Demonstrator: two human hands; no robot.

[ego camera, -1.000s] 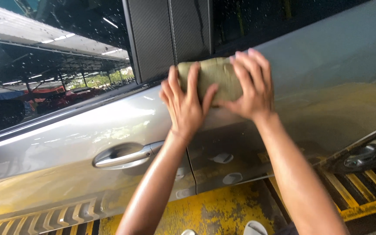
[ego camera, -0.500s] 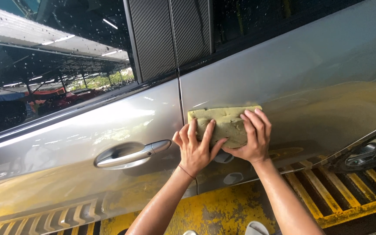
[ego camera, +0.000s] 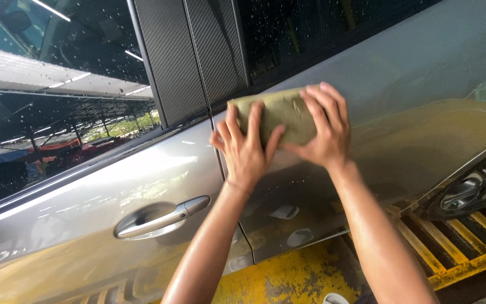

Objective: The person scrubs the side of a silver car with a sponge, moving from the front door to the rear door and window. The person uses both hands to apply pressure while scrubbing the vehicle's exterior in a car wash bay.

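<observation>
Upper centre of the frame, just under the window line, you have the folded olive cloth pressed flat against the silver rear door panel. Your left hand lies spread on its lower left part, fingers fanned upward; your right hand covers its right end, fingers also splayed. Neither hand pinches the cloth: both palms bear on it, which keeps it flat to the sloping metal.

Edges to note: the cloth's top sits against the dark window trim, and its left end touches the door gap beside the black ribbed pillar. The front door handle lies well apart, lower left. Open panel runs right and downward from the cloth. A wheel shows at the right edge, with yellow floor grating below.
</observation>
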